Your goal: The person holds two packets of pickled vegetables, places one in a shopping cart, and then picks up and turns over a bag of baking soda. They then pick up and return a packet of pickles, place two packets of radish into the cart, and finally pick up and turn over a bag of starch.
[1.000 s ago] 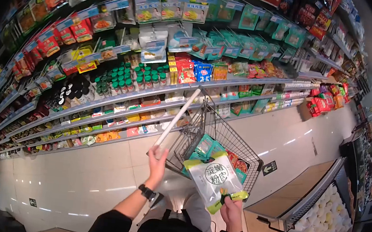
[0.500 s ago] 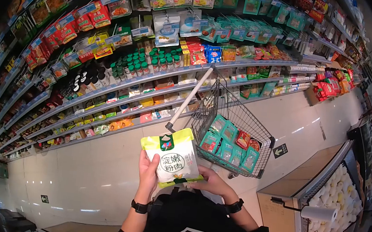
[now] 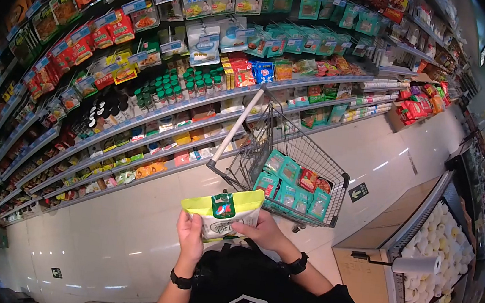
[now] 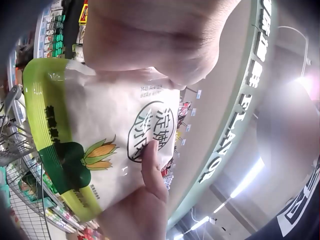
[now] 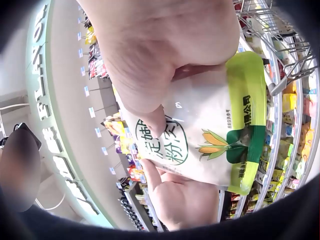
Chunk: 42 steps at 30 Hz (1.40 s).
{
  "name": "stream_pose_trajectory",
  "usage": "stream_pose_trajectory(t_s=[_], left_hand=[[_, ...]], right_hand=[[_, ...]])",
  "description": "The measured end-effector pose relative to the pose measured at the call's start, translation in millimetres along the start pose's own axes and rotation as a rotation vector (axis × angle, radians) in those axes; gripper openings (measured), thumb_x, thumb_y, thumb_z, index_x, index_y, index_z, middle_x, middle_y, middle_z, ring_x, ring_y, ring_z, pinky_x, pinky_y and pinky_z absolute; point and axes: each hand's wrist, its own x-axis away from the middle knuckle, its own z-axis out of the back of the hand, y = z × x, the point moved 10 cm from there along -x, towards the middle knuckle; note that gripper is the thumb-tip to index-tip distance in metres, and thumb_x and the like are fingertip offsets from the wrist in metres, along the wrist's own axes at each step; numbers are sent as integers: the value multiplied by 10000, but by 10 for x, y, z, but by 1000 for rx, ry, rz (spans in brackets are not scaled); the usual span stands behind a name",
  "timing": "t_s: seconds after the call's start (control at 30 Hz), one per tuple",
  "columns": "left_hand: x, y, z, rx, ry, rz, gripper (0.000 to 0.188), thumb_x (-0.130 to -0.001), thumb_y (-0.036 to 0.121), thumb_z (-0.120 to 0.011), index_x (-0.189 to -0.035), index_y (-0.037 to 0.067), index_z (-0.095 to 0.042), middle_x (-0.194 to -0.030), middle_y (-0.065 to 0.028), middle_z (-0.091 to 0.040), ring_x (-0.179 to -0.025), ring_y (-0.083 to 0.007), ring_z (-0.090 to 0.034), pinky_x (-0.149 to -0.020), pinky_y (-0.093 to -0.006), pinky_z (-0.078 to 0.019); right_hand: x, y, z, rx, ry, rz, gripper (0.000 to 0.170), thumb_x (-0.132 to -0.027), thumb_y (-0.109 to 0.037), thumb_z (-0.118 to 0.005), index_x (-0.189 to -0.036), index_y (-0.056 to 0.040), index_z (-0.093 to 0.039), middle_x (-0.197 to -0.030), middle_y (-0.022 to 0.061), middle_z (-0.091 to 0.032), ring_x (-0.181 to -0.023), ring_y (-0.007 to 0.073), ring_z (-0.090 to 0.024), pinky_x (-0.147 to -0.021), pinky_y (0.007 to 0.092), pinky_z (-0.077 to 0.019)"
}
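A white bag of starch [image 3: 228,226] with lime-green ends is held up in front of my chest by both hands. My left hand [image 3: 190,236] grips its left edge, and my right hand [image 3: 266,233] holds the opposite side with the thumb across the front. Tilted, its green top end leans toward the shelves. A corn drawing and circled dark lettering show on the bag [image 4: 95,115] in the left wrist view. From the right wrist, the right thumb [image 5: 152,122] presses by the lettering, with the left hand [image 5: 185,200] below.
A wire shopping cart [image 3: 342,193] stands ahead, loaded with several teal packets [image 3: 285,195] and some red ones; its pale handle [image 3: 236,127] points toward the shelves. Stocked shelves [image 3: 157,115] curve along the left and front. A paper roll [image 3: 415,265] juts out at right beside a produce bin.
My left hand left the cart handle and took the bag alongside the right. The bag moved left, away from over the cart, toward my body, then its top tipped forward.
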Motion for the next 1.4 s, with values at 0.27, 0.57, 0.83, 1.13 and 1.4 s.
stream_pose_trajectory(t_s=[0.27, 0.57, 0.83, 1.13, 1.4], left_hand=[[6, 2, -49, -7, -19, 27, 281, -1056, 213, -577, -1244, 4, -573, -1188, -79, -681, -1076, -143, -641, -972, -312, -488], [41, -45, -341, -135, -203, 201, 361, -1004, 138, -656, -1313, -28, -569, -1225, -98, -686, -1107, -148, -649, -971, -308, -506], [58, -160, -14, -268, -79, 268, 271, -963, 94, -717, -1181, -56, -656, -1104, -98, -738, -983, -134, -688, -879, -296, -548], [9, -133, 170, -117, 5, 246, 314, -1047, 164, -602, -1270, -57, -592, -1206, -124, -697, -1052, -143, -666, -919, -290, -528], [8, -147, 83, -73, -51, 238, 360, -1079, 224, -550, -1302, -58, -565, -1208, -119, -688, -1073, -143, -656, -939, -299, -522]], right_hand=[[93, -115, -54, -68, 28, 53, 346, -950, -111, -737, -1270, -11, -648, -1190, 49, -706, -1047, 104, -650, -925, 294, -534], [109, -142, 166, -176, 408, -4, 257, -940, -156, -748, -1128, 0, -666, -1041, 66, -733, -921, 117, -702, -823, 273, -569], [-29, -216, -82, -153, 203, -4, 442, -925, -81, -745, -1315, 16, -561, -1221, 100, -688, -1071, 138, -674, -925, 316, -561], [-78, 132, -133, -99, 110, -98, 475, -907, -53, -767, -1329, 24, -562, -1254, 90, -682, -1110, 132, -654, -955, 307, -546], [-46, 53, -110, -90, 140, -96, 418, -916, -83, -768, -1277, 37, -596, -1217, 96, -699, -1075, 134, -667, -935, 294, -551]])
